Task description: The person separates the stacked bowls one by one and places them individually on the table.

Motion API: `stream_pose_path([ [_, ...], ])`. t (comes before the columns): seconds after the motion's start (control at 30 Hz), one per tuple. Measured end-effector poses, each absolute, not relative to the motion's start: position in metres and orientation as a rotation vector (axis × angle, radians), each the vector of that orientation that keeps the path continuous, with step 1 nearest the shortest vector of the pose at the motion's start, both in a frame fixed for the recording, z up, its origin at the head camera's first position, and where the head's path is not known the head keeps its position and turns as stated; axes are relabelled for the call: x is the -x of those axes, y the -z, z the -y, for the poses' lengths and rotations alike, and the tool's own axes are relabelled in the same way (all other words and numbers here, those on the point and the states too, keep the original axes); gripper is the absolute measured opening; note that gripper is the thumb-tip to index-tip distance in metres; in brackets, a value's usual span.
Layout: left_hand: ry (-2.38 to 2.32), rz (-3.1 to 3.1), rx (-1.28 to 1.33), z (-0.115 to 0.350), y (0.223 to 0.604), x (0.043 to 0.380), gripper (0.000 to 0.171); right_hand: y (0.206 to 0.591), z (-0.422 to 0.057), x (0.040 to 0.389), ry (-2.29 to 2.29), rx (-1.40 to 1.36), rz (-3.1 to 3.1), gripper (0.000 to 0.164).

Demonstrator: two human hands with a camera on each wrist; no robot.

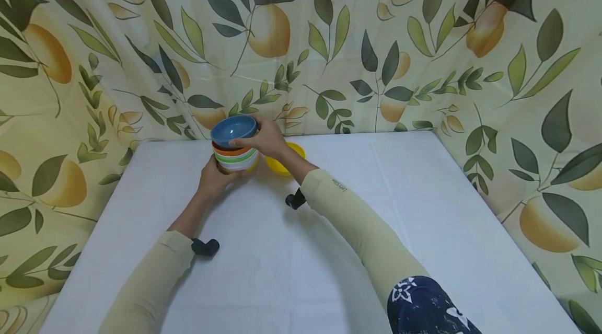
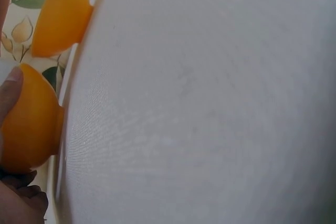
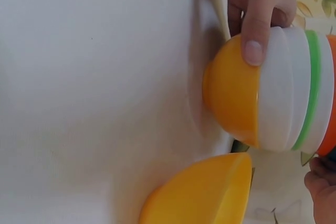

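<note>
Two hands work at a stack of bowls near the white table's far edge in the head view: the left hand grips it low, the right hand pinches the blue bowl on top, mouth up, rim higher on the right. The stack's long axis stands roughly upright; a loose yellow bowl sits just right. Left wrist view: the bottom yellow bowl, mostly hidden from the head, points its foot tableward. Right wrist view: the left thumb lies on that bowl's wall, beside white, green and orange bands.
</note>
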State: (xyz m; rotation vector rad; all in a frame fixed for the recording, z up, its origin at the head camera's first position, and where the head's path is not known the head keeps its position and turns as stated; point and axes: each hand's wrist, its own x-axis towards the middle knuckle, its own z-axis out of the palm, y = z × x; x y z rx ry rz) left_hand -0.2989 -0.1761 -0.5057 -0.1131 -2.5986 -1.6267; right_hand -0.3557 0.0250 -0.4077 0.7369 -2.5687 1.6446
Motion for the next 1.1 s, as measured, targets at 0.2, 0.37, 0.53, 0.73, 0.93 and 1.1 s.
stream_pose_path([
  [0.2,1.611,2.625,0.082,0.176,0.506,0.299,0.102,0.405,-0.026,0.354,-1.687,-0.738,2.545,0.077],
  [0.37,1.603,2.62,0.092,0.177,0.506,0.3,0.101,0.401,-0.028,0.353,-1.683,-0.746,2.524,0.078],
  [0.53,1.588,2.619,0.107,0.176,0.507,0.3,0.098,0.398,-0.032,0.351,-1.678,-0.764,2.468,0.076],
  [0.73,1.572,2.625,0.115,0.175,0.506,0.299,0.096,0.393,-0.041,0.345,-1.751,-0.781,2.414,0.071],
  [0.93,1.561,2.625,0.115,0.175,0.504,0.298,0.095,0.388,-0.05,0.342,-1.816,-0.801,2.324,0.067],
  [1.1,1.558,2.634,0.117,0.174,0.504,0.297,0.095,0.388,-0.059,0.339,-1.818,-0.796,2.304,0.067],
])
